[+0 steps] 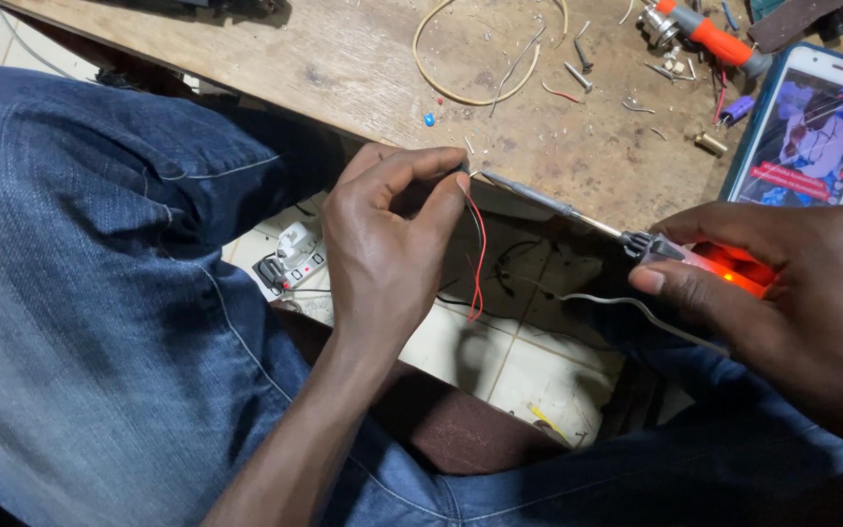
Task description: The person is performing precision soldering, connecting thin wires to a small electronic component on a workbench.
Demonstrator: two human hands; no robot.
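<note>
My left hand pinches a small part at its fingertips, with thin red and black wires hanging down from it. My right hand grips a soldering iron by its glowing orange handle. The iron's long metal tip reaches left and touches the spot held between my left fingertips, just below the wooden workbench's edge. A grey cord trails from the iron under my right hand.
A smartphone with a lit screen lies on the bench at the right. An orange-handled tool, a loop of yellowish wire, screws and wire scraps litter the bench. My jeans-clad legs flank a tiled floor with a power strip.
</note>
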